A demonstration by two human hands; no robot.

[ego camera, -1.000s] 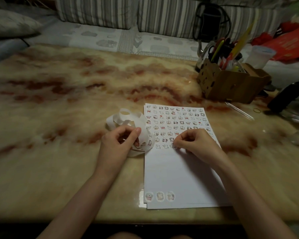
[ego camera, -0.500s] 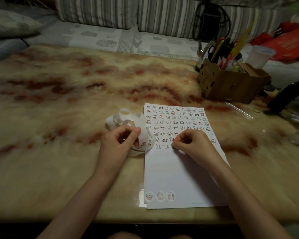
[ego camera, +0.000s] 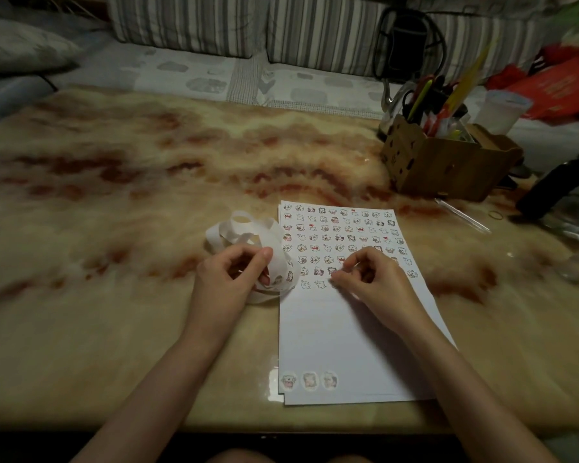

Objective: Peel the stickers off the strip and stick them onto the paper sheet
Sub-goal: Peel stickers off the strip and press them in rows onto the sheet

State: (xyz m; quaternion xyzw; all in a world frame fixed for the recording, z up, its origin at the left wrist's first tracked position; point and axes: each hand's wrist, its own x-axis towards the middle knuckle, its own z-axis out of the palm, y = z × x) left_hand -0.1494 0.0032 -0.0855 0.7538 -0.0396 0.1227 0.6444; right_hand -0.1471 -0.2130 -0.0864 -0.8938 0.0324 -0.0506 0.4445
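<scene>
On the marbled worktop [ego camera: 97, 329], left of centre, a loose white coil of strip [ego camera: 248, 228], pinched between thumb and curled fingers of the left hand [ego camera: 229, 279]. Just right, against the coil, the paper sheet [ego camera: 331, 335] lying flat, far half filled with rows of small stickers [ego camera: 341, 235], three round ones [ego camera: 310, 380] at its near left corner. Right hand [ego camera: 378, 282] curled over the sheet, fingertips down at the nearest row; cannot tell whether pinching a sticker. Far right, a cardboard box [ego camera: 448, 168] of pens

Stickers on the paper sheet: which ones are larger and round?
The three round stickers in a row at the near left corner of the paper sheet; the others are smaller.
</scene>
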